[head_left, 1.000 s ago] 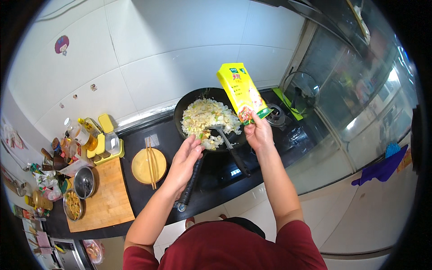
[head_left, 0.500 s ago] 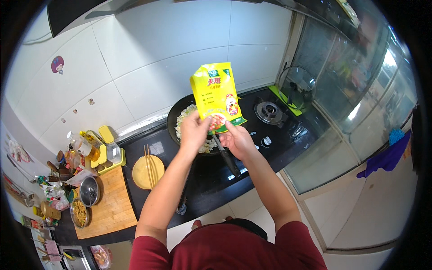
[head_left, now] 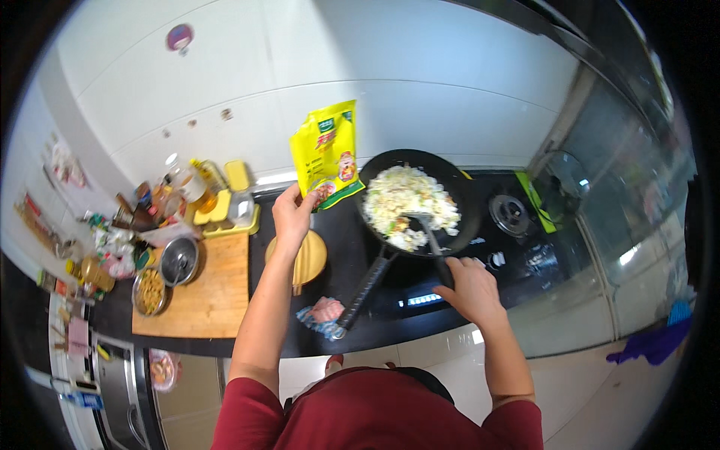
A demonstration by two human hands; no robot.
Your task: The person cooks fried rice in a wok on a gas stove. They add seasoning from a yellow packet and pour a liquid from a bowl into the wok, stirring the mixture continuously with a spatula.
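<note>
A bright yellow packet (head_left: 324, 154) with printed pictures is pinched at its lower corner by my left hand (head_left: 292, 216), held up to the left of the wok. My right hand (head_left: 474, 291) is wrapped round the black handle of a spatula (head_left: 434, 249). The blade rests among white rice mixed with green and orange bits (head_left: 405, 196). This food lies in a dark wok (head_left: 466, 201) on the stove, its long black handle pointing toward me.
A yellowish round bowl (head_left: 313, 259) with chopsticks sits left of the wok. Beyond it are a wooden cutting board (head_left: 214, 289), metal bowls (head_left: 180, 260), bottles and a yellow seasoning rack (head_left: 225, 214). A cloth (head_left: 322, 315) lies near the counter edge; a second burner (head_left: 510, 215) is at right.
My right hand has left the packet and taken hold of the spatula in the wok. My left hand has moved the packet away leftward, and the view has shifted, uncovering the rice.
</note>
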